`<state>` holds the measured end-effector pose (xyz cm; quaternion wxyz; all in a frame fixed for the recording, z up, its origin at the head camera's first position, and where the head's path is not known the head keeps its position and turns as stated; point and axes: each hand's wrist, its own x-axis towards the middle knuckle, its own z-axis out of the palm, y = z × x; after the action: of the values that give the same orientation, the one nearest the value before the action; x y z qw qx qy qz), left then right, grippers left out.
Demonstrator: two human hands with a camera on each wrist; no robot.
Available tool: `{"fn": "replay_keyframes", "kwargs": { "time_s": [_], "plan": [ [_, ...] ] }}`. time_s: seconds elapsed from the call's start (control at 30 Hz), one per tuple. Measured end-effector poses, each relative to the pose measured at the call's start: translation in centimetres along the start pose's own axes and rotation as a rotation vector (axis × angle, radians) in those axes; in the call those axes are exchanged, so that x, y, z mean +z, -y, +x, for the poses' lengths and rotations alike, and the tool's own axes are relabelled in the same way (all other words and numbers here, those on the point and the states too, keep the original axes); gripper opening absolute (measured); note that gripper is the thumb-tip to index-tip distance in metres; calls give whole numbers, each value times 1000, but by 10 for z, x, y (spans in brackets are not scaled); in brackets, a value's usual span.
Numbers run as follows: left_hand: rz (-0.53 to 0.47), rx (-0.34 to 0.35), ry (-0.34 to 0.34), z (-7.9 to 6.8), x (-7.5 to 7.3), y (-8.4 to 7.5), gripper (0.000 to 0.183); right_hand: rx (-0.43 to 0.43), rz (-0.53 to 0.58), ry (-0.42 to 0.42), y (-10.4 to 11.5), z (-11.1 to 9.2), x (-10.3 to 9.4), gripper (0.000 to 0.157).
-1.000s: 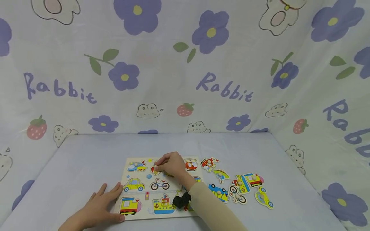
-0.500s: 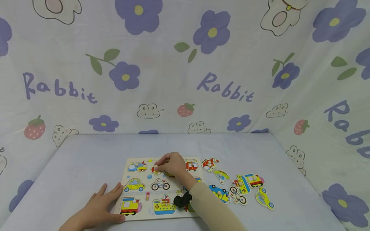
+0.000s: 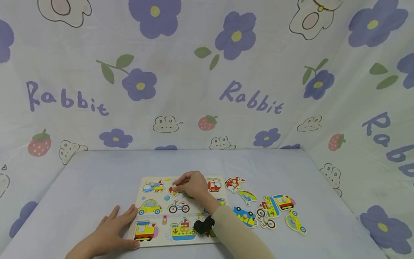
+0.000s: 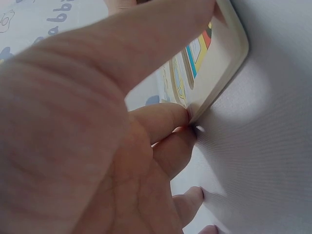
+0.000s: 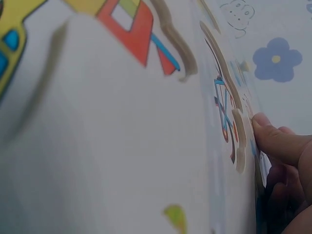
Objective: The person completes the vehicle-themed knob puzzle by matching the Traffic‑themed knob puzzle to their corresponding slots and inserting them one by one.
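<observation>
A wooden peg puzzle board (image 3: 162,230) with vehicle pictures lies on the table in the head view. My right hand (image 3: 194,185) is over its back row. Thumb and fingertips pinch the small knob of a red rocket puzzle piece (image 3: 173,192), which lies over the board and is partly covered by the fingers. My left hand (image 3: 111,228) rests at the board's left side with fingers spread. In the left wrist view, its thumb (image 4: 161,39) lies along the corner and two fingertips touch the edge. An airplane piece (image 3: 152,186) with a knob sits in the back left slot.
Right of the board lie loose knobbed pieces: a helicopter (image 3: 233,184), a green-yellow piece (image 3: 247,197), a blue bus (image 3: 244,217), a bicycle (image 3: 266,219), a ship (image 3: 271,206), a train (image 3: 284,202) and a yellow car (image 3: 295,222). A patterned cloth wall (image 3: 181,90) stands behind.
</observation>
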<state>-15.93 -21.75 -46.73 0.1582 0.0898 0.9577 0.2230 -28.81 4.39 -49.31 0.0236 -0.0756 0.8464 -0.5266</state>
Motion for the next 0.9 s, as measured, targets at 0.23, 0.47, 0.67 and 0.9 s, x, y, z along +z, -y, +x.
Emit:
{"fn": "replay_keyframes", "kwargs": {
  "time_s": [0.23,0.47,0.67,0.9],
  "plan": [
    [-9,-7,2,0,-1,-1,112,13,-6,1,0,1,0,14],
    [-16,-13,4,-1,-2,-2,111,-11,9,1,0,-1,0,13],
    [-28,-30,13,-3,-1,-3,112,-18,9,5,-1,-4,0,12],
    [-30,-19,10,-2,-4,-3,110,-21,89,24,-1,0,-4,12]
  ]
}}
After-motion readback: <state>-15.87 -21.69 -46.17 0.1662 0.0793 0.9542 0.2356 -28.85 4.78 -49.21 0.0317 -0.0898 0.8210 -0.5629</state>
